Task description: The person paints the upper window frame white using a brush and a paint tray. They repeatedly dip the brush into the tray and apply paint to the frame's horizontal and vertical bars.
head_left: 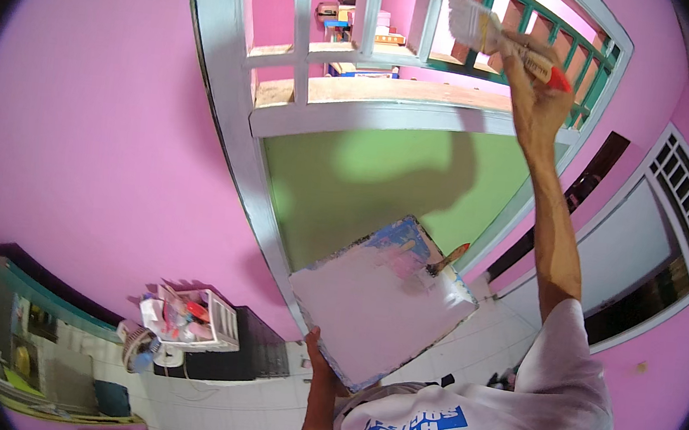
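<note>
Raised at the upper right, my right hand is closed round the handle of a wide paintbrush. Pale paint coats its bristles, which are up by the slats of a wooden frame. Some slats are pale grey; those toward the right are dark green. Whether the bristles touch a slat I cannot tell. Lower down, my left hand grips the near left edge of a square paint tray with pale pinkish paint across it and blue stains at its far corner. A smaller brush rests on the tray's right edge.
A light green panel fills the frame below the slats. Pink walls stand on both sides. At lower left are a white basket of odds and ends, a fan and a black cabinet. A white door stands right.
</note>
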Demonstrator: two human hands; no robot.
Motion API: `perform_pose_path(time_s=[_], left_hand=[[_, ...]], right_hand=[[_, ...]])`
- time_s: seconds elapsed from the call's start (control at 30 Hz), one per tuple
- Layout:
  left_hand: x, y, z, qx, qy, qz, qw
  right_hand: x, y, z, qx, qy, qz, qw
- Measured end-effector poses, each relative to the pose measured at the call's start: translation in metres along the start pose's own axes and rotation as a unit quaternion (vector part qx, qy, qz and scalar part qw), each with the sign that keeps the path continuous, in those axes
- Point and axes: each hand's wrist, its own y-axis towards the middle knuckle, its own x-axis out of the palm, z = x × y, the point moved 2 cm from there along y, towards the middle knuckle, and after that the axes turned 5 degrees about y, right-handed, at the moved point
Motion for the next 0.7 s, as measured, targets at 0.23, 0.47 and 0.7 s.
perform_pose_path(time_s=[0.23, 0.47, 0.7], left_hand=[[-0.011, -0.001, 0.002, 0.047, 0.021, 0.004, 0.999], [-0.003, -0.022, 0.009, 0.074, 0.058, 0.035, 0.995], [0.002, -0.041, -0.003, 0.092, 0.057, 0.055, 0.993]], right_hand=[[0.005, -0.039, 0.01, 0.226, 0.195, 0.065, 0.952], [0.014, -0.022, 0.028, 0.189, 0.136, -0.004, 0.973], [0.011, -0.056, 0.026, 0.151, 0.201, 0.11, 0.962]])
